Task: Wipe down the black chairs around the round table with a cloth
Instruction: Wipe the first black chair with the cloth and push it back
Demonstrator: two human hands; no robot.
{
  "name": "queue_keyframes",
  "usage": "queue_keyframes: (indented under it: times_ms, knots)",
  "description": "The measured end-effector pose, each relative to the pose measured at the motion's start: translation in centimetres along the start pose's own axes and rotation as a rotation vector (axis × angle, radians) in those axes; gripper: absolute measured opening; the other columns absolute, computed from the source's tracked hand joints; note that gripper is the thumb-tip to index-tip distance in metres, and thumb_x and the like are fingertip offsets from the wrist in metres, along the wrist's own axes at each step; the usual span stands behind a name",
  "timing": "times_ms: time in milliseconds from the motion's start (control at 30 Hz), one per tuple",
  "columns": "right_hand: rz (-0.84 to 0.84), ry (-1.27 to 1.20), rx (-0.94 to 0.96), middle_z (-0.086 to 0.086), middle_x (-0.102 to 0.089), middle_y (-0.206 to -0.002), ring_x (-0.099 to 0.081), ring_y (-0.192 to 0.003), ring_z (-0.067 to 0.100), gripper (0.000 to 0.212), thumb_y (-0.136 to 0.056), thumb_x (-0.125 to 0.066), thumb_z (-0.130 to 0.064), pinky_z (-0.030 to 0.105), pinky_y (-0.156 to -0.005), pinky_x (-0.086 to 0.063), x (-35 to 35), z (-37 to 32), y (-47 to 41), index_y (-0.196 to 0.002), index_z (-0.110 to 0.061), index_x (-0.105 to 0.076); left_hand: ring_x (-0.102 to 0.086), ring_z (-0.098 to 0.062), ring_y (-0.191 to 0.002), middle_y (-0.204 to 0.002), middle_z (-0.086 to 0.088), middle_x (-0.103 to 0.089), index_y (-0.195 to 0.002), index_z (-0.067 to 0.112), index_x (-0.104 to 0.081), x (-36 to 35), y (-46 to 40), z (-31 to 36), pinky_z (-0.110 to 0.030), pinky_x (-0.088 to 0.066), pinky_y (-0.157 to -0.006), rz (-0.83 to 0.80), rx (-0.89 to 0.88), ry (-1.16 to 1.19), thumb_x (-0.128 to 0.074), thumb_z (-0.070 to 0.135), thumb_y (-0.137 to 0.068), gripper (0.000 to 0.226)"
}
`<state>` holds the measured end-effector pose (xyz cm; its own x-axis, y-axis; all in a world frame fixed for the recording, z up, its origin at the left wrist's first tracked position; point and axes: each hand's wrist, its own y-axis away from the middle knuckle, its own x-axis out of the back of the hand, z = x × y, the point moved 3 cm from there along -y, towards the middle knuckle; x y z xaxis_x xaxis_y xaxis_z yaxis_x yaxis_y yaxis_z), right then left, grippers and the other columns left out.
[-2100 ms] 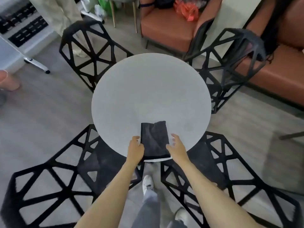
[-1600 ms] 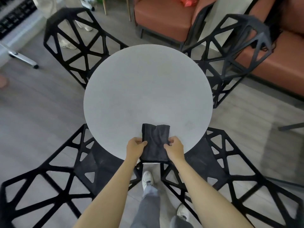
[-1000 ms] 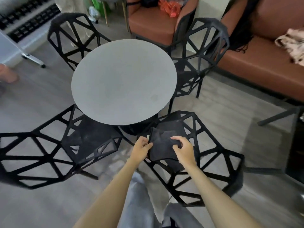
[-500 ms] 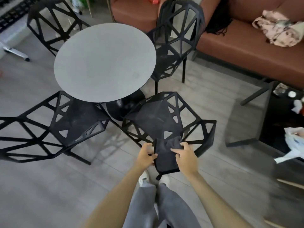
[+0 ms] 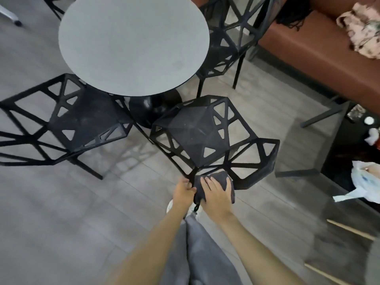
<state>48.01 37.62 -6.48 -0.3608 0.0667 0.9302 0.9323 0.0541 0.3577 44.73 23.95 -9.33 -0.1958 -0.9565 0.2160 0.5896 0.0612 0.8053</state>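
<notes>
A dark grey cloth [image 5: 223, 180] lies over the near top edge of a black lattice chair [image 5: 197, 132] that stands right of the round grey table [image 5: 133, 44]. My right hand [image 5: 214, 194] rests flat on the cloth, fingers spread. My left hand [image 5: 183, 191] pinches the cloth's left edge beside the chair frame. A second black chair [image 5: 82, 124] stands to the left of the table, and a third [image 5: 228, 38] behind it at the right.
A brown leather sofa [image 5: 308, 50] with a pink bundle [image 5: 364, 27] runs along the right. A dark low table [image 5: 353, 145] with a white plastic bag [image 5: 364, 182] stands at the right edge. My grey trouser legs [image 5: 197, 254] are below.
I lifted the cloth off the table with both hands, stepped back and to the right, and brought it down onto the near chair's back edge. My right hand now lies flat on it.
</notes>
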Motion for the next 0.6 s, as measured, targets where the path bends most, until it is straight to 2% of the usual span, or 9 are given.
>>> queue_keyframes:
  times_ms: [100, 167, 267, 333, 400, 467, 500, 567, 600]
  knots:
    - [0.034, 0.026, 0.149, -0.007, -0.074, -0.112, -0.071, -0.103, 0.016, 0.060, -0.063, -0.093, -0.035, 0.047, -0.111, -0.025, -0.6, -0.3, -1.4, -0.119, -0.025, -0.074, -0.063, -0.026, -0.083, -0.097, -0.014, -0.068, -0.130, 0.005, -0.051, 1.1, 0.5, 0.0, -0.039, -0.055, -0.077, -0.010, 0.150, 0.229, -0.063, 0.008, -0.100, 0.032]
    - [0.043, 0.034, 0.238, -0.010, -0.075, -0.111, -0.072, -0.102, 0.014, 0.052, -0.067, -0.092, -0.034, 0.043, -0.109, -0.028, -0.4, 0.7, -1.6, -0.116, -0.029, -0.076, -0.059, -0.020, -0.089, -0.109, -0.013, -0.068, -0.130, 0.011, -0.053, 1.2, 1.3, 0.8, -0.031, -0.045, -0.071, -0.071, 0.225, 0.311, -0.058, 0.023, -0.105, 0.028]
    - [0.046, 0.072, 0.310, -0.009, -0.072, -0.127, -0.067, -0.120, 0.016, 0.056, -0.076, -0.088, -0.033, 0.047, -0.115, -0.028, 0.5, 4.2, -0.7, -0.129, -0.028, -0.070, -0.062, -0.027, -0.114, -0.138, -0.019, -0.063, -0.143, 0.011, -0.051, 0.4, 2.3, 2.3, -0.037, -0.047, -0.093, -0.187, 0.333, 0.503, -0.049, 0.041, -0.109, 0.045]
    - [0.044, 0.118, 0.283, -0.008, -0.067, -0.135, -0.061, -0.130, 0.017, 0.058, -0.081, -0.085, -0.032, 0.053, -0.117, -0.028, 1.9, 8.1, 0.3, -0.135, -0.027, -0.066, -0.054, -0.034, -0.136, -0.149, -0.022, -0.054, -0.155, 0.011, -0.038, 0.0, 2.9, 3.2, -0.044, -0.039, -0.114, -0.195, 0.376, 0.631, -0.044, 0.042, -0.111, 0.054]
    - [0.039, 0.175, 0.244, -0.005, -0.063, -0.142, -0.055, -0.137, 0.021, 0.051, -0.089, -0.072, -0.032, 0.060, -0.116, -0.031, 3.3, 12.4, 1.2, -0.139, -0.025, -0.064, -0.048, -0.038, -0.142, -0.154, -0.023, -0.049, -0.160, 0.010, -0.031, 0.1, 2.9, 3.7, -0.046, -0.033, -0.122, -0.176, 0.416, 0.736, -0.044, 0.039, -0.112, 0.058]
    - [0.025, 0.247, 0.202, -0.004, -0.059, -0.147, -0.050, -0.142, 0.023, 0.050, -0.097, -0.046, -0.042, 0.067, -0.116, -0.028, 4.2, 15.1, 1.9, -0.141, -0.025, -0.062, -0.057, -0.036, -0.131, -0.147, -0.023, -0.052, -0.153, 0.009, -0.039, 0.6, 2.6, 4.0, -0.046, -0.042, -0.115, -0.165, 0.424, 0.769, -0.044, 0.034, -0.111, 0.049]
    - [0.003, 0.254, 0.166, -0.004, -0.058, -0.148, -0.048, -0.143, 0.024, 0.056, -0.096, -0.037, -0.046, 0.069, -0.117, -0.024, 4.2, 15.4, 2.0, -0.141, -0.024, -0.063, -0.063, -0.032, -0.112, -0.132, -0.022, -0.058, -0.138, 0.009, -0.049, 0.8, 2.2, 3.8, -0.043, -0.048, -0.102, -0.167, 0.419, 0.769, -0.046, 0.033, -0.111, 0.036]
    - [0.020, 0.189, 0.074, -0.005, -0.061, -0.145, -0.049, -0.142, 0.024, 0.058, -0.094, -0.036, -0.048, 0.071, -0.117, -0.020, 3.4, 14.1, 2.1, -0.136, -0.022, -0.067, -0.056, -0.024, -0.084, -0.104, -0.016, -0.057, -0.114, 0.012, -0.054, 0.8, 1.6, 3.6, -0.035, -0.047, -0.078, -0.195, 0.443, 0.709, -0.049, 0.035, -0.109, 0.025]
    - [0.061, 0.141, 0.036, -0.006, -0.063, -0.142, -0.050, -0.141, 0.024, 0.055, -0.094, -0.040, -0.048, 0.071, -0.117, -0.019, 2.9, 12.7, 2.1, -0.133, -0.022, -0.069, -0.059, -0.028, -0.093, -0.111, -0.019, -0.059, -0.123, 0.015, -0.052, 0.7, 1.8, 3.7, -0.037, -0.048, -0.084, -0.219, 0.440, 0.672, -0.049, 0.037, -0.108, 0.027]
